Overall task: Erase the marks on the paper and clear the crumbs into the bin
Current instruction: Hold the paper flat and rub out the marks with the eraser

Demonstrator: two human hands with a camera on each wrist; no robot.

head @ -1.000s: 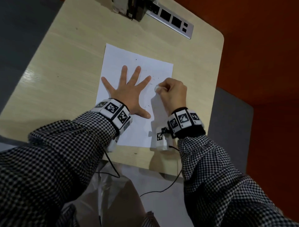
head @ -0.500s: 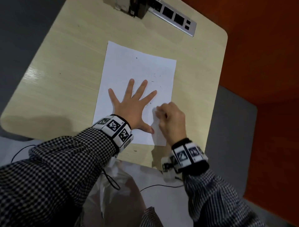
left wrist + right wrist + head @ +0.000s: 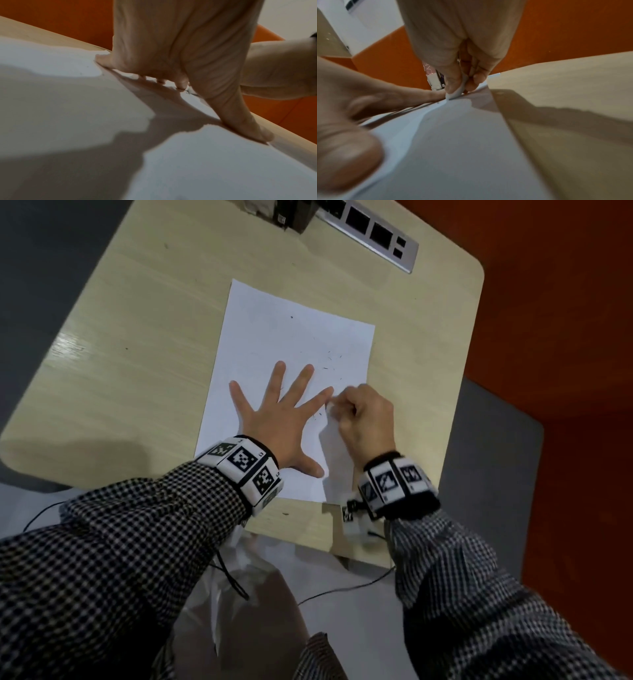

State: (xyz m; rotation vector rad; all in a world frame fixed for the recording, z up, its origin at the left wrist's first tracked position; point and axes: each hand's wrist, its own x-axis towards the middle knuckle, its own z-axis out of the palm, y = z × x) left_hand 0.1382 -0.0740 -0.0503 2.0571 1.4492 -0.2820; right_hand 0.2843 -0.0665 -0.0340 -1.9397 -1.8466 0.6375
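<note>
**Eraser brought back up beside the left forefinger, rubbing under way**

Head view: the paper is pinned to the table by the left hand, fingers spread flat; the right hand, lower on the sheet half a second ago, is now seen higher, the eraser pinched. Crumbs lie beyond; the bin cannot be made out. Left wrist view: spread fingers are pressed onto paper. Right wrist view: the eraser's tip is set on the paper. Erasing is judged unfinished.

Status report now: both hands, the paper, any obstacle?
Left hand flat on paper. Right hand pinches eraser, tip on sheet. Crumbs lie beyond. No obstacle seen.
</note>
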